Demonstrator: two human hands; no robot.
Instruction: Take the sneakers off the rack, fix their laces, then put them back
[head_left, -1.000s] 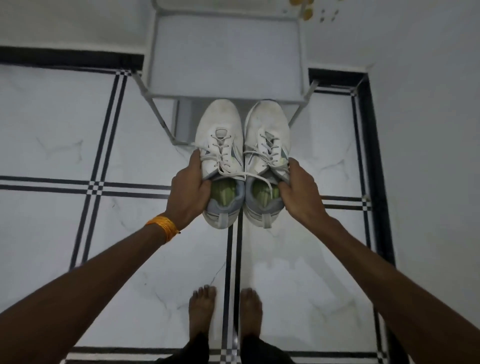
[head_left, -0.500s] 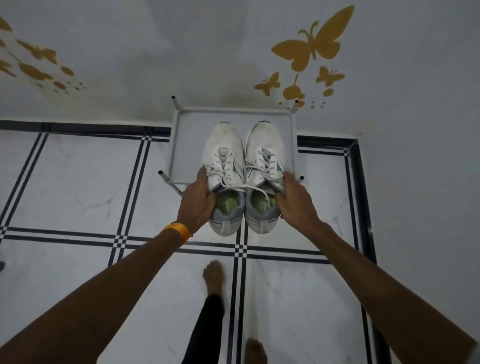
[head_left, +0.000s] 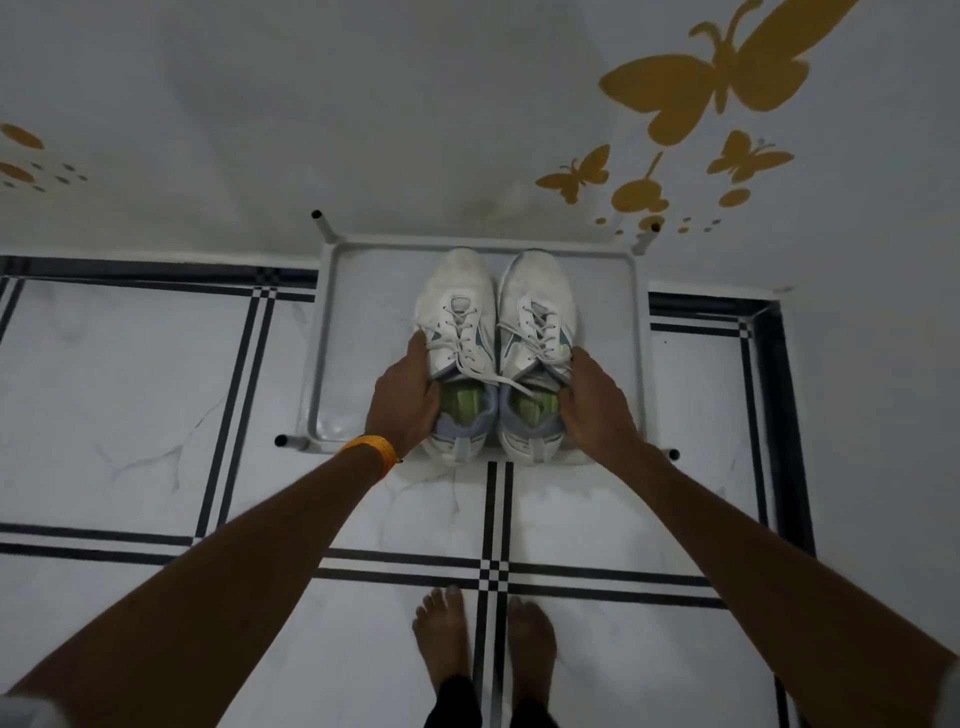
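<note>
Two white sneakers with green insoles sit side by side on the top shelf of the grey metal rack (head_left: 343, 322), toes toward the wall. My left hand (head_left: 402, 400) grips the outer side of the left sneaker (head_left: 457, 312) near its opening. My right hand (head_left: 595, 402) grips the outer side of the right sneaker (head_left: 537, 306). White laces lie across the tongues, and one lace end trails over the right sneaker's opening. The heels overhang the shelf's front edge slightly.
The rack stands against a white wall with yellow butterfly decals (head_left: 711, 88). The floor is white marble tile with black stripes (head_left: 496, 519). My bare feet (head_left: 483, 639) stand just in front of the rack. A wall closes in on the right.
Both hands carried the sneakers forward from in front of the rack onto its top shelf. The view tilted up and my feet moved closer together.
</note>
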